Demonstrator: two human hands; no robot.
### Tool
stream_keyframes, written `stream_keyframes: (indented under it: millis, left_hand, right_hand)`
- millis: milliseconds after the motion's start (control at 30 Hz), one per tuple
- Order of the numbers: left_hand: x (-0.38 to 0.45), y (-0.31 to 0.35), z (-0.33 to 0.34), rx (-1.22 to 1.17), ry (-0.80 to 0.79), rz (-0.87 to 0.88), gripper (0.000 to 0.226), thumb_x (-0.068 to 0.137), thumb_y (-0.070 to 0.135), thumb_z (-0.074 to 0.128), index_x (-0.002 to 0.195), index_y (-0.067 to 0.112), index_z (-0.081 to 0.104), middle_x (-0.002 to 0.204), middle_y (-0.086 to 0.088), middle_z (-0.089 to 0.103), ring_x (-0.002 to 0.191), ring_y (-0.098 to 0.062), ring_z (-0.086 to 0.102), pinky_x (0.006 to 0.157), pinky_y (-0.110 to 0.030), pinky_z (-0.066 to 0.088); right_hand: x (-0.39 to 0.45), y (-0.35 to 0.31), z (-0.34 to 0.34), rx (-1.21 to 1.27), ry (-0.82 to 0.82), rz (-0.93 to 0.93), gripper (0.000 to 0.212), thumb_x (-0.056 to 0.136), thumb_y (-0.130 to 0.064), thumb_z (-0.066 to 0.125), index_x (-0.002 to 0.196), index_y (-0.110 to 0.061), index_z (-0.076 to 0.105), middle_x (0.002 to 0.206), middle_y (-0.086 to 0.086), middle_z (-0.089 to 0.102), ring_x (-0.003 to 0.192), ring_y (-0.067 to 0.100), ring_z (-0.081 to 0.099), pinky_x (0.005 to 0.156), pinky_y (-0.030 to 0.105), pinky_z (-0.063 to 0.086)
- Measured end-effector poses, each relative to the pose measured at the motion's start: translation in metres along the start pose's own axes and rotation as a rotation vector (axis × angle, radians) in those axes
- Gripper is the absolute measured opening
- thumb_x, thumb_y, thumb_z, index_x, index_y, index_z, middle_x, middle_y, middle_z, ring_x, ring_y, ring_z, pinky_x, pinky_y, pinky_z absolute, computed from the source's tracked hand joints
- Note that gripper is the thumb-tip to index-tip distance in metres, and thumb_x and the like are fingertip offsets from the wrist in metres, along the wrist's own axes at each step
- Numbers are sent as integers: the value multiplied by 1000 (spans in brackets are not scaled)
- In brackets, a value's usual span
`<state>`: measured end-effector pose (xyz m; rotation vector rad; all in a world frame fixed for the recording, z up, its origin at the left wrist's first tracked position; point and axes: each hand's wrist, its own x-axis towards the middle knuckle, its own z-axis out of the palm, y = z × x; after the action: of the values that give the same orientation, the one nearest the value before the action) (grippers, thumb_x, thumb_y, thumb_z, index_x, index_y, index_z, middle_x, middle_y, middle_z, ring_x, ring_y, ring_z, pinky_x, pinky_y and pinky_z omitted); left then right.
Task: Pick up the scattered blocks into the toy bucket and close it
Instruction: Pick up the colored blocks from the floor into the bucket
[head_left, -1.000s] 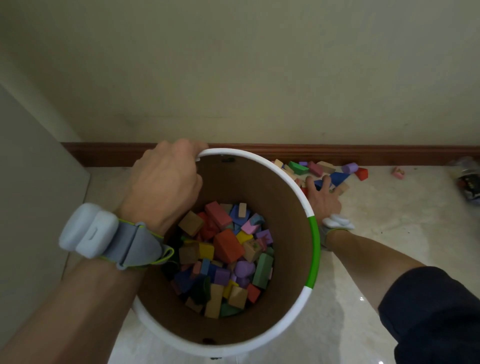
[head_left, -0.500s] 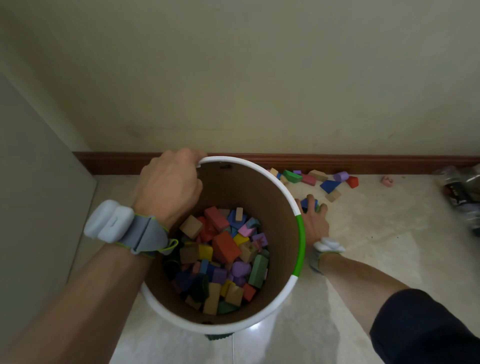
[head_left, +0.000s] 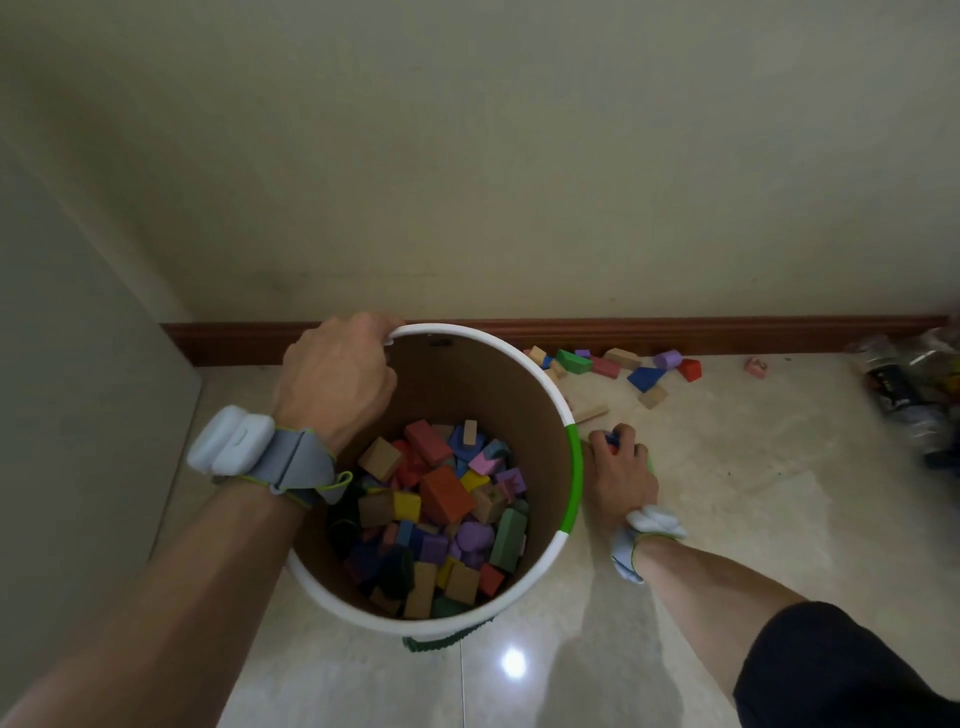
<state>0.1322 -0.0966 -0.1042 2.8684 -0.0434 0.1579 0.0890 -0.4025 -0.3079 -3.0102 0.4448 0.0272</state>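
Observation:
The round toy bucket (head_left: 569, 470), brown inside with a white and green rim, stands on the floor and holds several coloured blocks. My left hand (head_left: 335, 382) grips its rim at the far left. Just right of the bucket, my right hand (head_left: 621, 473) rests low on the floor, fingers closed over blocks; a blue and a red one (head_left: 613, 441) show between the fingers. More scattered blocks (head_left: 608, 364) lie by the skirting board, among them a blue wedge (head_left: 645, 378) and a red one (head_left: 690, 370). No lid is in view.
A wall with a red-brown skirting board (head_left: 727, 332) runs behind the blocks. A grey panel (head_left: 78, 415) stands at the left. Dark bottles or packets (head_left: 914, 395) lie at the far right, and a small pink block (head_left: 756, 367) sits near them.
My right hand has pulled back from the pile toward the bucket and closed on some blocks. The view has drawn back, so the bucket looks smaller. My left hand keeps its grip.

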Motion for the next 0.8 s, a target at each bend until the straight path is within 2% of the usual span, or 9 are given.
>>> stream_keyframes:
  millis: [167,300,433,567,667,800]
  left_hand:
    - [-3,-4,-1,10,-22,-17,49,78,20,54,125,34,55,110,-16,63,98,-43,56,79,-43,45]
    - [-9,-4,-6,5,-18,-35,47,79,20,55,125,31,55,111,-18,62,98,-44,56,79,-43,45]
    - [-16,-5,-8,-13,-6,-59,45,81,19,56,125,27,56,109,-22,61,96,-46,56,79,-43,45]
    - [-26,-6,-13,-17,-12,-75,45,82,18,55,126,28,56,110,-21,61,96,-45,56,78,-43,45]
    - [-31,-5,-15,-26,-18,-79,46,83,19,55,127,29,55,111,-19,61,96,-44,56,78,-42,45]
    - [-37,-5,-18,-39,-24,-106,47,84,19,53,130,29,53,115,-19,60,100,-44,55,81,-42,45]
  right_hand:
    - [3,4,-8,175,-9,17,11,97,-23,53,103,-13,54,120,12,42,89,35,51,62,35,37]
    - [9,9,-18,283,-65,61,17,96,-21,54,110,-12,57,117,13,42,79,35,53,66,36,44]
    - [8,17,-20,311,-101,104,17,95,-22,55,110,-14,57,109,10,40,67,31,47,65,32,38]
    - [0,24,-23,260,-119,95,12,97,-26,52,104,-16,55,105,9,40,60,27,44,61,32,38]
    - [-10,27,-20,200,-145,51,12,98,-24,52,104,-14,54,102,6,36,58,28,45,59,31,38]
    - [-14,23,-30,309,-107,130,12,95,-22,56,104,-16,59,105,11,44,67,32,52,65,32,41]
